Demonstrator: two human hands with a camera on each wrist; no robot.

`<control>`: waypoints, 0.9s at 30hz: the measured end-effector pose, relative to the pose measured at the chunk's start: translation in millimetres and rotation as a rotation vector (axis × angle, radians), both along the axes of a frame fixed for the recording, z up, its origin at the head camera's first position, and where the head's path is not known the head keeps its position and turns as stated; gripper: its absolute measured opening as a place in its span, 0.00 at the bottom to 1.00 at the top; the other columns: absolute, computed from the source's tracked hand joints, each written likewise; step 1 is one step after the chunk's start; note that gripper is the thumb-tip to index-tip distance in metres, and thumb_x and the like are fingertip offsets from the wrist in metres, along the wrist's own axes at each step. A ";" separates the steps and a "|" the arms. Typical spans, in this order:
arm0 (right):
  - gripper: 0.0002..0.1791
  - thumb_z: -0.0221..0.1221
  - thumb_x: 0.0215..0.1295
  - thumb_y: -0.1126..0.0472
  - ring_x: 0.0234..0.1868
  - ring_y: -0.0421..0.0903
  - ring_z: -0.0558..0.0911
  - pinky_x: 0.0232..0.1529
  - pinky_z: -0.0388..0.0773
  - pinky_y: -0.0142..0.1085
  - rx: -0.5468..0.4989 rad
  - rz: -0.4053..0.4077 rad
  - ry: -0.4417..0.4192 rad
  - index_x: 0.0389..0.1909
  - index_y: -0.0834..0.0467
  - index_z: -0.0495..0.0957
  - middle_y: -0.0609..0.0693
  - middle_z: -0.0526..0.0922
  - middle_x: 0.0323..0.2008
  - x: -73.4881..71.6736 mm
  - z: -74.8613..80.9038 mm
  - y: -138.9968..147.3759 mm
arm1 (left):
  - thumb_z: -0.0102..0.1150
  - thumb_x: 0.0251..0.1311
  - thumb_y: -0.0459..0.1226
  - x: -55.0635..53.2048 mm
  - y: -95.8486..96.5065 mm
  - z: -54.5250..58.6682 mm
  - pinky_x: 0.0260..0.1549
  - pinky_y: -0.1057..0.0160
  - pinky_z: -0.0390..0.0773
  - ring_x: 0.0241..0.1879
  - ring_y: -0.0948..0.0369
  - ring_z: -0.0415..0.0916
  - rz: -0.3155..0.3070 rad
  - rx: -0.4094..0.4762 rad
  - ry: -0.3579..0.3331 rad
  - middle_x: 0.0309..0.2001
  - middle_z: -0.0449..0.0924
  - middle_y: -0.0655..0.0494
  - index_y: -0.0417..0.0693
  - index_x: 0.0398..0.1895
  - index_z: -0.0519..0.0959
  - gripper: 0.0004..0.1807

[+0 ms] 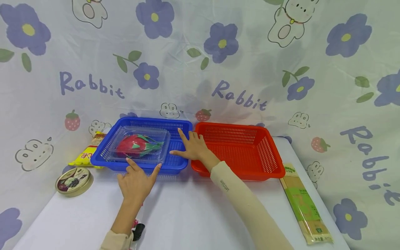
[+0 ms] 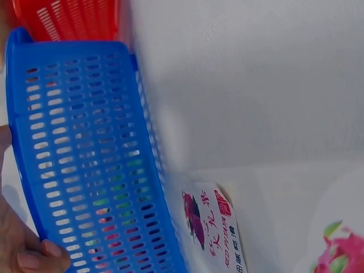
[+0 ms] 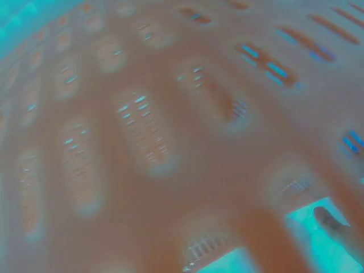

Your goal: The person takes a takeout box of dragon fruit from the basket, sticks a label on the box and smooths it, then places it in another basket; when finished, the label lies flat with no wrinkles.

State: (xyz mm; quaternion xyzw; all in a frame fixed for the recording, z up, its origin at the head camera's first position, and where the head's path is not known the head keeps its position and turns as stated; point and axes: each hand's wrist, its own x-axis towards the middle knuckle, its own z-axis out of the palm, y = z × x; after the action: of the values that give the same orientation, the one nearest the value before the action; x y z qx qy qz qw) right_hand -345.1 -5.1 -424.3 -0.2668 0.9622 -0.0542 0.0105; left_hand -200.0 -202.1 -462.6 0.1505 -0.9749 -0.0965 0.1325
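Note:
A clear plastic box (image 1: 162, 139) with a red dragon fruit (image 1: 132, 145) inside lies in the left part of the blue basket (image 1: 142, 120). My left hand (image 1: 135, 182) is at this basket's front rim, its index finger extended towards the box's front edge and its thumb spread. In the left wrist view, fingertips (image 2: 45, 259) show by the blue rim. Fingers spread, my right hand (image 1: 194, 147) hovers over the right side of the blue basket, its thumb pointing at the box. Whether either hand touches the box, I cannot tell. The right wrist view is blurred, showing basket slots.
Right beside the blue basket stands a red basket (image 1: 270, 149). A noodle packet (image 1: 303, 205) lies at the right, a round tin (image 1: 74, 181) and yellow bag (image 1: 85, 156) at the left. A card printed with dragon fruit (image 2: 213, 227) is near the blue basket.

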 end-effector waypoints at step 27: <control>0.63 0.47 0.56 0.18 0.74 0.61 0.62 0.66 0.68 0.54 -0.054 0.050 -0.139 0.79 0.46 0.25 0.61 0.58 0.75 15.1 -4.1 -44.2 | 0.35 0.59 0.76 0.1 -0.5 -3.5 0.39 0.40 0.66 0.27 0.36 0.76 0.009 -0.007 0.055 0.45 0.73 0.19 0.15 0.71 0.41 0.69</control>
State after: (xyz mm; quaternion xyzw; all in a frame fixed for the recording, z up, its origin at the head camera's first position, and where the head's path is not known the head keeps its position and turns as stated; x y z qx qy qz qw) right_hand -330.0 -49.4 -428.4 -0.2864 0.9504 -0.0982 0.0716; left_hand -199.9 -202.6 -466.1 0.1517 -0.9705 -0.0967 0.1603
